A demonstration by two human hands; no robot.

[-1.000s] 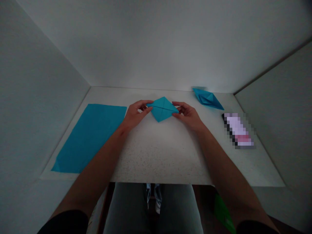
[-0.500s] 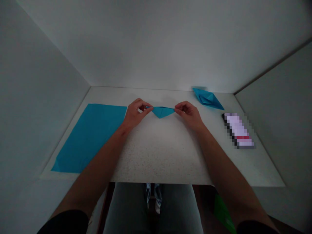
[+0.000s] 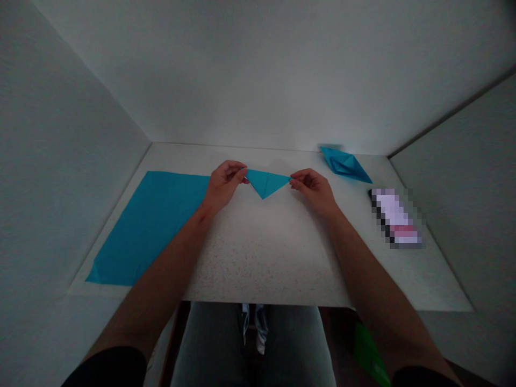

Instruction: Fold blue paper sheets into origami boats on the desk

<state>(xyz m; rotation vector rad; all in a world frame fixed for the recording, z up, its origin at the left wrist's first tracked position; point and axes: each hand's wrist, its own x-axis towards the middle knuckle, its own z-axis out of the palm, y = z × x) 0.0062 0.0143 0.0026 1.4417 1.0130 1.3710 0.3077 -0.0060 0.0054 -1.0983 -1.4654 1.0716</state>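
Note:
Between my hands is a small folded blue paper [image 3: 265, 183], a triangle with its point toward me and a crease down its middle. My left hand [image 3: 226, 185] pinches its left corner between thumb and fingers. At the opposite corner my right hand [image 3: 313, 188] grips it the same way. Both hands are above the middle of the white table, and the fingertips partly cover the corners of the paper.
A large blue sheet [image 3: 149, 226] lies flat on the left, partly under my left forearm. At the back right sits a folded paper boat [image 3: 345, 164]. A blurred-out phone [image 3: 395, 217] lies on the right of the table [image 3: 262, 258]. Walls enclose the back and sides.
The folded paper has tilted so that more of its broad triangular face shows. My left hand has shifted slightly, its fingers curled further round the corner; my right hand has barely moved.

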